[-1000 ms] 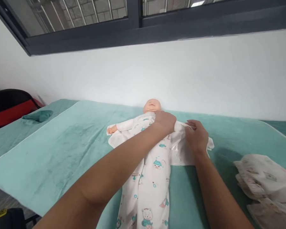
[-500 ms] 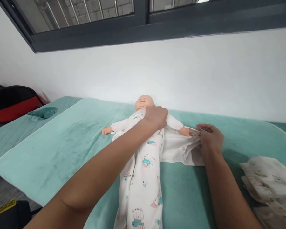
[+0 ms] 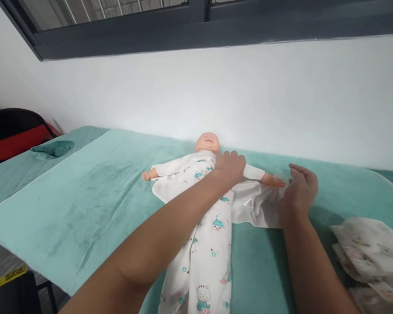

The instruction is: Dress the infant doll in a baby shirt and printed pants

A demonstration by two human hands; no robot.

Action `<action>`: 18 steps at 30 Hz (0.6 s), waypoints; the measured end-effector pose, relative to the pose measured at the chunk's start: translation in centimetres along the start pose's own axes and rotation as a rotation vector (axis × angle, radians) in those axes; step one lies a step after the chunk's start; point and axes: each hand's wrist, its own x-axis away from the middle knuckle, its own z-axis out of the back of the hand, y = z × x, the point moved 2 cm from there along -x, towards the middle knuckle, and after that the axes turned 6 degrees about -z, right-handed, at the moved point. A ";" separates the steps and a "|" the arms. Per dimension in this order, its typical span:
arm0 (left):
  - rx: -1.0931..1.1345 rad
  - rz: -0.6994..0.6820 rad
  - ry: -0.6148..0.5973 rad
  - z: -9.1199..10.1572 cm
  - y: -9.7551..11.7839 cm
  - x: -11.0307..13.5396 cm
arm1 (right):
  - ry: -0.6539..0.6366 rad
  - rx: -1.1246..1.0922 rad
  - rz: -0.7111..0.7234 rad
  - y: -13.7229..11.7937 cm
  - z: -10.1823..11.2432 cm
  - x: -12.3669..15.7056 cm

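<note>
A baby doll (image 3: 208, 143) lies on its back, arms stretched out to both sides. White sleeves cover its arms, and a white printed baby garment (image 3: 212, 257) is spread over its body and down toward me. My left hand (image 3: 231, 166) is closed around the doll's upper arm near the shoulder, on the right side of the picture; its fingertips are partly hidden. Beside the doll's bare hand is my right hand (image 3: 299, 189), open with its fingers raised. A white cloth flap (image 3: 255, 205) of the garment spreads under that doll arm, reaching my right wrist.
Green plush padding (image 3: 85, 196) covers the table. At the right lies a folded stack of white printed cloth (image 3: 373, 248). A white wall (image 3: 196, 96) and dark window frame (image 3: 196, 32) stand behind. A black and red item (image 3: 16, 135) is at far left.
My right hand has let go of the doll's hand and the cloth, and its fingers have lifted. The doll's hand now shows free. My left hand stays at the shoulder; the view shifted slightly.
</note>
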 end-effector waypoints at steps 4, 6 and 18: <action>0.134 0.008 0.244 -0.1 -2.0 3.1 | -0.114 0.133 0.383 -2.9 -2.0 3.0; 0.266 0.067 0.398 -0.4 -4.3 5.6 | -0.393 0.174 0.545 -4.0 -3.7 5.1; 0.861 0.223 0.604 -4.9 -8.4 10.5 | -0.731 0.102 0.238 -4.3 -5.5 7.0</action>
